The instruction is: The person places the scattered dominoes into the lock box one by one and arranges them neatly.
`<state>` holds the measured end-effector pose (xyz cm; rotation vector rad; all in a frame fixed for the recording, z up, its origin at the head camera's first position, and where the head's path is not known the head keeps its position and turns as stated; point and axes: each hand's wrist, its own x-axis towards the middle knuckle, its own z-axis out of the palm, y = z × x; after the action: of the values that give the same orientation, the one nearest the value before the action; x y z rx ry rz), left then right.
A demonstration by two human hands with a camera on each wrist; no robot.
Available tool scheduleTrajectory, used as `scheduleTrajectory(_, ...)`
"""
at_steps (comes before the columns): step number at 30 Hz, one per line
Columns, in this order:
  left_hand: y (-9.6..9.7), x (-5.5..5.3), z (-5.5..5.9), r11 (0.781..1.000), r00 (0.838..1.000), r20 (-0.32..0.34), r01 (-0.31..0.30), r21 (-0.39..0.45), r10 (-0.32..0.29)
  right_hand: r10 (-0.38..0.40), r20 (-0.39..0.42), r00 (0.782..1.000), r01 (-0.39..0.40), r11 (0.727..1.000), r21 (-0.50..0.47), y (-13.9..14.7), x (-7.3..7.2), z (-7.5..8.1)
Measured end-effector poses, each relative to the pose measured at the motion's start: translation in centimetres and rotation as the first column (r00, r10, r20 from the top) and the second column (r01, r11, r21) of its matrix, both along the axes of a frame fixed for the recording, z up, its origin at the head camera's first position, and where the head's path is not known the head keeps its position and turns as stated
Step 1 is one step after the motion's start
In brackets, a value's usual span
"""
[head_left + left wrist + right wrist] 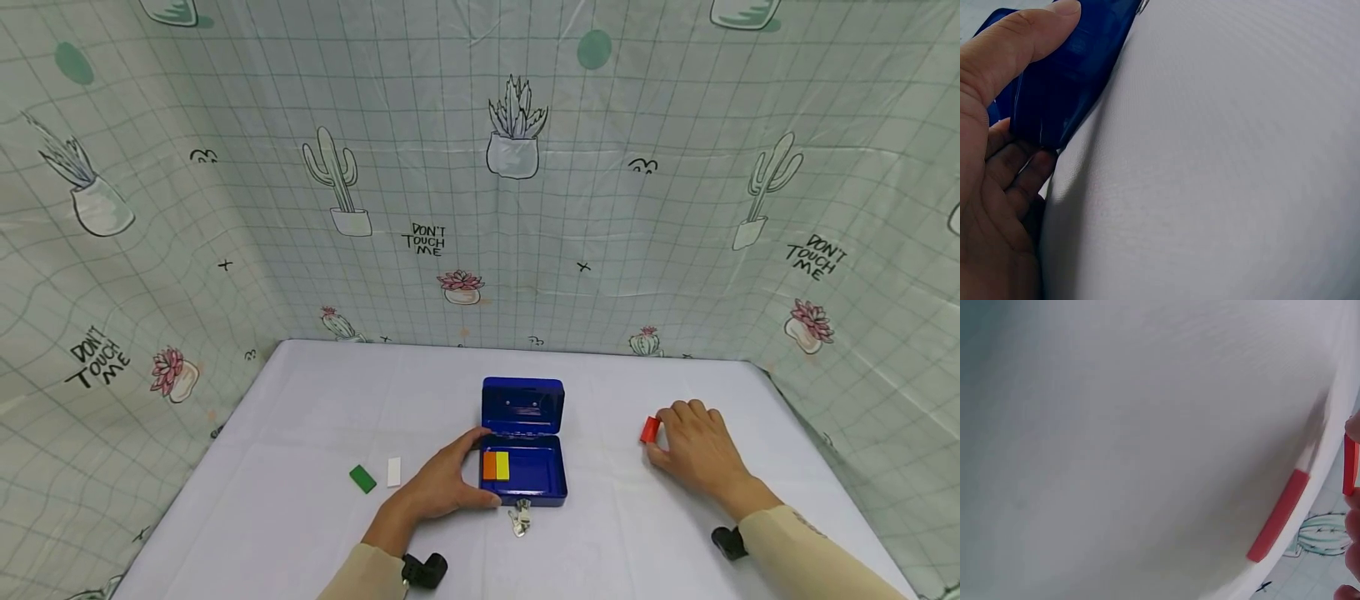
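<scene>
A dark blue cash box [553,502] stands with its lid [522,405] up. Inside, an orange block [489,466] and a yellow block [502,466] lie side by side at the left. My left hand [442,482] grips the box's left side, thumb at the front corner and fingers toward the hinge. Off to the right, my right hand [699,447] pinches a red block [1350,464] between thumb and fingertips. Another red block [1279,515] lies on the table in the right wrist view. In the head view the red blocks are hard to tell apart.
Keys [519,521] hang from the lock at the box's front. Left of the box, a green block [363,478] and a white block [393,472] lie on the white table [300,533]. A patterned cloth [450,192] rises behind the table and along both sides.
</scene>
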<state>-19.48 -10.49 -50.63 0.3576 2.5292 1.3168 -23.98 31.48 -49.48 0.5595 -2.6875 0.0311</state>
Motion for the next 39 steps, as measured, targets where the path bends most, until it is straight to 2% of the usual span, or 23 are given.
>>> scheduleTrajectory(16,0.0,0.0,0.0,1.000,1.000,-0.009,0.001,0.004,-0.001,0.083,-0.087,0.993,-0.080,0.996,0.036,-2.7,0.2,1.4)
scheduleTrajectory(29,0.1,0.0,-0.2,1.000,1.000,-0.018,-0.002,-0.012,0.002,0.133,-0.121,0.984,-0.130,0.991,0.037,-4.7,0.7,2.1)
scheduleTrajectory(39,-0.1,-0.1,-0.3,1.000,1.000,-0.018,0.003,0.000,-0.003,0.198,-0.153,0.968,-0.196,0.980,0.032,-7.0,1.3,2.8)
